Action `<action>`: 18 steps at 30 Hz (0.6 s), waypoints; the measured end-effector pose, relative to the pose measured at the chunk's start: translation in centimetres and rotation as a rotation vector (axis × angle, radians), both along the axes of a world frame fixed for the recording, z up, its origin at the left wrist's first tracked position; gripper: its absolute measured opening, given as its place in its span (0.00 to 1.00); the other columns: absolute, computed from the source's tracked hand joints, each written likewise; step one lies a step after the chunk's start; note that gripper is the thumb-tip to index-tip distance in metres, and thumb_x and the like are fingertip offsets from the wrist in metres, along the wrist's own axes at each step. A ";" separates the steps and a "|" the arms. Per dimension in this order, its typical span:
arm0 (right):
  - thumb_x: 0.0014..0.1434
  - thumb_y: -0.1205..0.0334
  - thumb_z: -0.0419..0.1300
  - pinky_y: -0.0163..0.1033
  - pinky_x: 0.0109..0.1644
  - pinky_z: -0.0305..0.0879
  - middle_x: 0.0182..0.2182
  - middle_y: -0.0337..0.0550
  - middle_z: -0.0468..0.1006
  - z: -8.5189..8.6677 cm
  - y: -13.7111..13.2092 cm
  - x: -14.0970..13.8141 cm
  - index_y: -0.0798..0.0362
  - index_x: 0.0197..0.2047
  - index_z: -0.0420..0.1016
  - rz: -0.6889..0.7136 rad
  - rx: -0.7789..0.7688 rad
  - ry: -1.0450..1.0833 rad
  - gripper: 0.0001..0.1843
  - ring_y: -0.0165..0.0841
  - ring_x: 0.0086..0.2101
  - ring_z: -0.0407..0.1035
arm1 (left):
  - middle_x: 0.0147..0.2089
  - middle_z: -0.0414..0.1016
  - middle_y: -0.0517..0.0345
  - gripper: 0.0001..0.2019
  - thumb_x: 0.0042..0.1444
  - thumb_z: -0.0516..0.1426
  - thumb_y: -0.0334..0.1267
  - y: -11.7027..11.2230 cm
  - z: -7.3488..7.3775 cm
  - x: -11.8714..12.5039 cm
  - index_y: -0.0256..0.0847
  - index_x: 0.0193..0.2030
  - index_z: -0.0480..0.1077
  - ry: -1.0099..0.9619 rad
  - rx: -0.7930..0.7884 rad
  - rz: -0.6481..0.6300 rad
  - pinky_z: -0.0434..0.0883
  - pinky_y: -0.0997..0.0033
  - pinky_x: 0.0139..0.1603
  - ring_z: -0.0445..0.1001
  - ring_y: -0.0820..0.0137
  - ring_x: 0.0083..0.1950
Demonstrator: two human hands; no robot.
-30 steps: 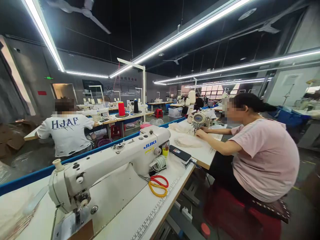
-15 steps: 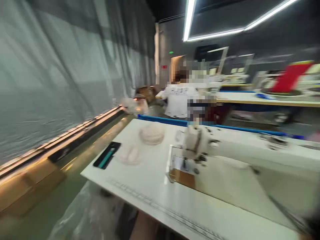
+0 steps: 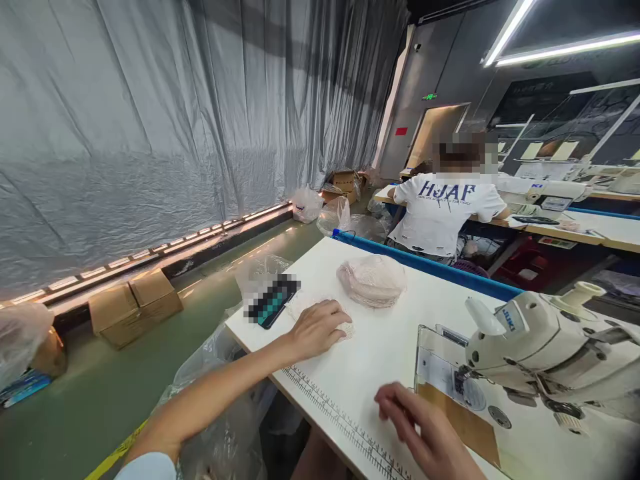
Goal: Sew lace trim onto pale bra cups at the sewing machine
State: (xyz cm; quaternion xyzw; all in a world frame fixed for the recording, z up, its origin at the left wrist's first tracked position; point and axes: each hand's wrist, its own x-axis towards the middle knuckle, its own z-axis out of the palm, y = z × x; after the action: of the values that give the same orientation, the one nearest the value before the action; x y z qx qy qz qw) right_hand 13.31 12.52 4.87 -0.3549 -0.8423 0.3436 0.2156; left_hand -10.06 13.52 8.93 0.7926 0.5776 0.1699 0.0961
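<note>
My left hand (image 3: 317, 328) reaches out over the white sewing table (image 3: 390, 347) and lies palm down on a small pale lace piece (image 3: 345, 329), fingers curled over it. Just left of that hand lies a dark phone (image 3: 273, 301). Beyond it sits a stack of pale pink lace pieces (image 3: 371, 280). My right hand (image 3: 425, 433) hovers near the table's front edge with fingers loosely spread and nothing in them, beside a clear plastic guide (image 3: 440, 373) and the white JUKI sewing machine (image 3: 545, 353).
A person in a white printed T-shirt (image 3: 445, 210) sits with their back to me at the table beyond. Grey plastic sheeting (image 3: 175, 113) covers the left wall. Cardboard boxes (image 3: 133, 307) and clear bags (image 3: 330, 213) sit on the green floor. A ruler strip (image 3: 345, 423) runs along the table's edge.
The view has swung left from the seated neighbour and the machine to the table's left end. Both my hands have come into view, the left landing on the lace piece.
</note>
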 end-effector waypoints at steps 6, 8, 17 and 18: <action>0.65 0.54 0.44 0.35 0.26 0.61 0.23 0.38 0.74 -0.4 6.0 -2.9 0.49 0.30 0.64 -0.120 0.145 -0.074 0.15 0.32 0.22 0.66 | 0.39 0.72 0.55 0.03 0.56 0.55 0.31 3.9 -3.4 -0.8 0.40 0.36 0.70 0.005 -0.094 0.031 0.65 0.67 0.46 0.70 0.64 0.44; 0.64 0.55 0.44 0.36 0.28 0.61 0.25 0.38 0.74 -1.1 7.1 -3.9 0.49 0.33 0.65 -0.140 0.145 -0.079 0.13 0.33 0.24 0.67 | 0.37 0.73 0.58 0.05 0.57 0.53 0.32 4.0 -3.7 -1.4 0.40 0.35 0.71 -0.043 -0.105 0.023 0.64 0.70 0.45 0.70 0.67 0.42; 0.59 0.55 0.54 0.35 0.25 0.59 0.28 0.35 0.75 -3.2 8.9 -6.9 0.48 0.43 0.66 -0.203 0.218 -0.125 0.10 0.30 0.21 0.66 | 0.33 0.74 0.61 0.05 0.55 0.54 0.33 4.8 -3.5 -2.9 0.40 0.33 0.72 -0.311 -0.158 0.012 0.62 0.74 0.36 0.70 0.71 0.35; 0.60 0.55 0.53 0.35 0.26 0.59 0.27 0.35 0.75 -3.3 8.9 -7.0 0.48 0.42 0.67 -0.204 0.228 -0.121 0.09 0.31 0.22 0.66 | 0.33 0.74 0.61 0.05 0.54 0.54 0.33 4.8 -3.5 -2.9 0.40 0.33 0.72 -0.336 -0.168 0.014 0.62 0.75 0.36 0.70 0.71 0.35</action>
State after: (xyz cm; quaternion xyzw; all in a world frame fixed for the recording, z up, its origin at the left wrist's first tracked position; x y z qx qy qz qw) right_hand 6.32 21.42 1.53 -0.4317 -0.8469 0.2004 0.2371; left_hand -12.97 18.35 5.40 0.7383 0.5712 0.2516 0.2557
